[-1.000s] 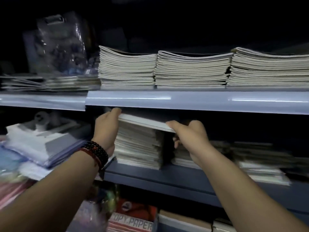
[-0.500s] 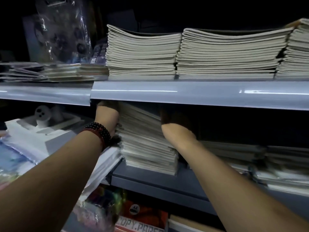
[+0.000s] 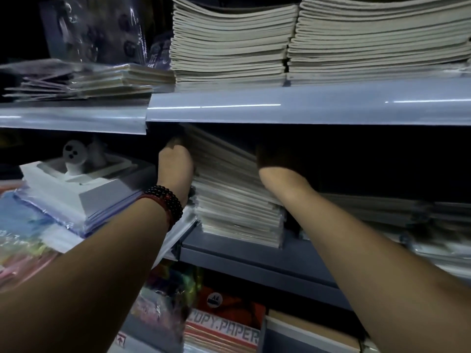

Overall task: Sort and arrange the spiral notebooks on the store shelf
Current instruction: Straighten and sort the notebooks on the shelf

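Below the grey shelf lip [image 3: 305, 108], the notebook stack [image 3: 237, 200] leans, its upper books slanting up towards the lip's underside. The left hand [image 3: 175, 169] presses on its left flank and the right hand [image 3: 277, 174] on its right. The fingers of both reach into shadow under the lip, so I cannot tell whether they are spread or curled round the books. Above the lip, two tall stacks [image 3: 229, 47] already sit squared side by side. Below the lip and to the right, low piles [image 3: 382, 212] look blurred and uneven. The job seems partway done: this stack needs straightening, and those piles probably need it next.
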`<state>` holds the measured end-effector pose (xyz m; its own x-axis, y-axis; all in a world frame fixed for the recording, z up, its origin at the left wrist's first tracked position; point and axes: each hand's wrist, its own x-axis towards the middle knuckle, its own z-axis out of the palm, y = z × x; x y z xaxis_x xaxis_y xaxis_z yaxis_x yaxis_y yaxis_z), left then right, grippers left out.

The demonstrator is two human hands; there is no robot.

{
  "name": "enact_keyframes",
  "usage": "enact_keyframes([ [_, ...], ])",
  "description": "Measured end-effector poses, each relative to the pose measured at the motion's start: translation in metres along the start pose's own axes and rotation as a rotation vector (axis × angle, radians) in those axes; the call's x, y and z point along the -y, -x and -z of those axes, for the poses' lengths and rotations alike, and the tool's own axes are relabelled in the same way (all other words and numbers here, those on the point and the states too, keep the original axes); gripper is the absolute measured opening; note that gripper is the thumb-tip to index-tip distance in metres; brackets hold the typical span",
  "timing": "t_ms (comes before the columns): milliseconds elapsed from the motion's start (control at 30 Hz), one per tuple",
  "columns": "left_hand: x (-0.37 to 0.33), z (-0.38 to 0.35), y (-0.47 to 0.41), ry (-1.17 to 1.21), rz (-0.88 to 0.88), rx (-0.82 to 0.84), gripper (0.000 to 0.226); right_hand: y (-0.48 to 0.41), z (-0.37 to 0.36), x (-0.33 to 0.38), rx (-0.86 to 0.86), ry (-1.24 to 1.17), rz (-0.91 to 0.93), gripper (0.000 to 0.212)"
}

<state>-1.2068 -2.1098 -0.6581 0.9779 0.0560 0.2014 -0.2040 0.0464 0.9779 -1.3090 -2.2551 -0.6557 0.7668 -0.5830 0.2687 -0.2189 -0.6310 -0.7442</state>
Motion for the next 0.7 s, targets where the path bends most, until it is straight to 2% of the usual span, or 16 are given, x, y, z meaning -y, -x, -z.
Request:
enact_keyframes([
  [67,0.001,0.004,0.007,0.036,-0.040,0.052,0.041,0.003,-0.001,0.001,-0.003,-0.026,-0.008,0.064],
  [200,0.005,0.011,0.015,-0.014,-0.094,0.163,0.034,0.009,-0.007,-0.006,-0.019,-0.073,-0.010,0.066],
  [267,0.007,0.014,0.016,-0.053,-0.138,0.212,0.043,0.014,-0.009,-0.009,-0.041,-0.090,-0.012,0.067],
  [400,0.005,0.019,0.025,-0.117,-0.134,0.182,0.064,0.020,-0.003,-0.010,-0.031,-0.128,-0.023,0.063],
  [567,0.001,0.031,0.045,-0.129,-0.192,0.163,0.052,0.029,0.010,-0.013,0.025,-0.094,0.024,0.043],
  [700,0.003,0.037,0.072,-0.110,-0.158,0.157,0.055,0.044,0.023,-0.017,-0.005,-0.128,0.113,0.049],
])
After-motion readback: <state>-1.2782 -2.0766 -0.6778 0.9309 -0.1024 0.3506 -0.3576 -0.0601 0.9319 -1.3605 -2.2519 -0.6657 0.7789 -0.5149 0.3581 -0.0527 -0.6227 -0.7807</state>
